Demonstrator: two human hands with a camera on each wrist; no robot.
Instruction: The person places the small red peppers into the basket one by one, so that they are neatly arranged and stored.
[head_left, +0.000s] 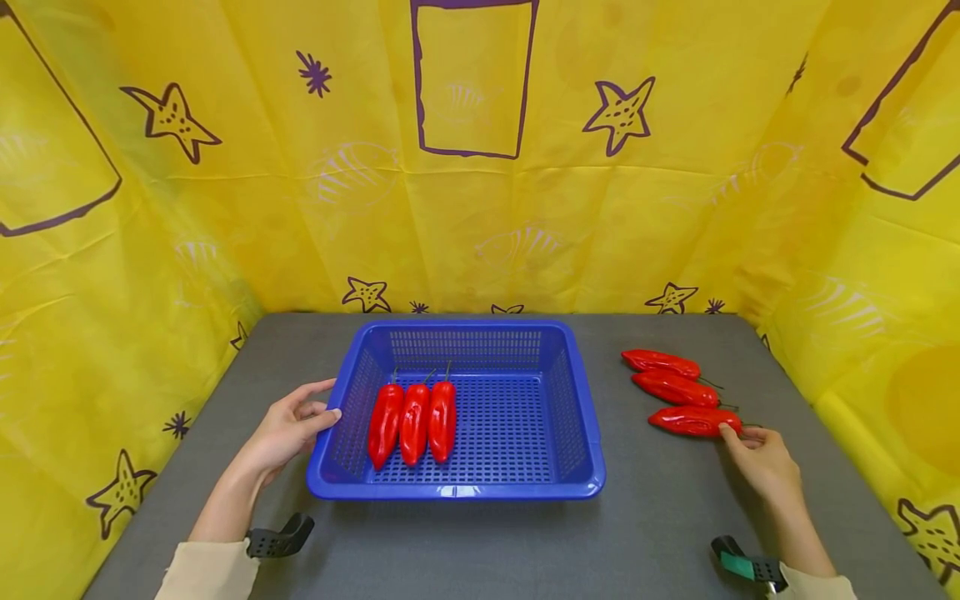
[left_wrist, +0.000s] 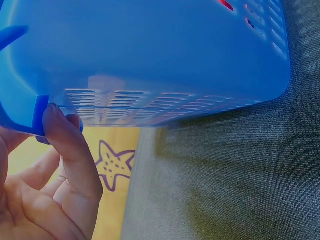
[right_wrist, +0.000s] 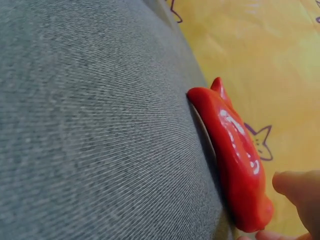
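Note:
A blue plastic basket (head_left: 450, 492) with slotted walls stands on the grey table, three red chili peppers (head_left: 415, 423) lying side by side in its left part. At its left rim my left hand (head_left: 288, 425) grips the edge, thumb over the rim and fingers outside; the left wrist view shows a finger (left_wrist: 75, 150) against the rim's underside. Three more red peppers (head_left: 675, 387) lie to the right of the basket. My right hand (head_left: 765, 467) is at the stem end of the nearest one (right_wrist: 232, 155). In the right wrist view a gap shows between thumb (right_wrist: 295, 187) and pepper.
A grey cloth-like surface covers the table (head_left: 480, 550). Yellow curtains (head_left: 480, 200) with starfish and fish drawings hang behind the table and along both sides. Dark straps (head_left: 279, 537) are worn on both wrists.

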